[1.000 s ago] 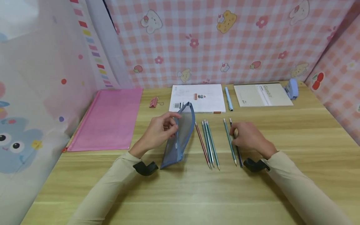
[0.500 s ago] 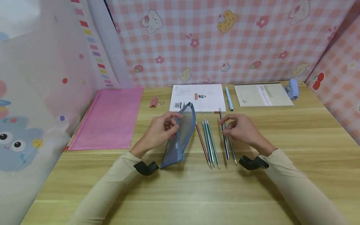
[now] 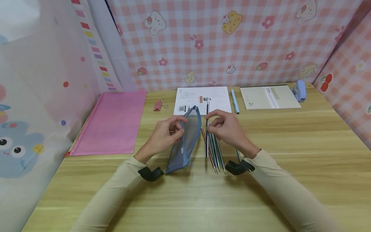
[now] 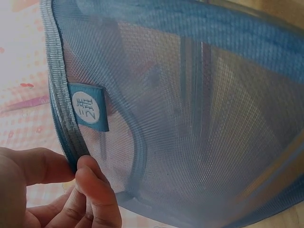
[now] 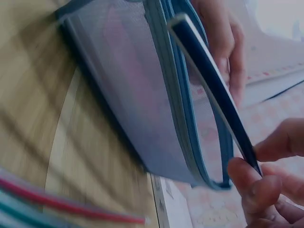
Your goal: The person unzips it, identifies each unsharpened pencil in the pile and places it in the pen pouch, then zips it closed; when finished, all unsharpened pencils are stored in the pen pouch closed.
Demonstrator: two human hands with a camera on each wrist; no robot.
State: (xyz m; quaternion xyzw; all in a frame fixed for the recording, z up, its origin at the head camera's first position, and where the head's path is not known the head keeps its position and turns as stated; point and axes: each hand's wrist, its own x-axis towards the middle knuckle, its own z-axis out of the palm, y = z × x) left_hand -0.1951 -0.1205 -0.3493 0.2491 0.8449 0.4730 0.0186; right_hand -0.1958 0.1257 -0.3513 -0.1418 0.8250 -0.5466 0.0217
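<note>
My left hand [image 3: 162,135] pinches one zipper edge of a blue mesh zip pouch [image 3: 192,130], holding it upright with its mouth apart. The left wrist view shows thumb and finger on that edge, near a small blue label [image 4: 89,107]. Between thumb and fingers, my right hand [image 3: 229,130] grips a dark blue striped pencil [image 3: 207,146], raised just right of the pouch's mouth. In the right wrist view the pencil [image 5: 209,71] overlaps the open rim. Beneath lie a red pencil [image 5: 71,204] and several green pencils [image 3: 220,154], partly hidden by the right hand.
One more green pencil [image 3: 238,156] lies partly behind the right wrist. Along the back are a pink binder clip [image 3: 158,105], a white book [image 3: 188,93], a light blue pen [image 3: 235,102], a notepad [image 3: 258,100] and a stapler [image 3: 300,91]. A pink folder [image 3: 113,125] lies left.
My right hand has lifted the dark blue pencil off the table at the right and carried it left to beside the pouch's mouth. The left hand and the pouch have stayed put.
</note>
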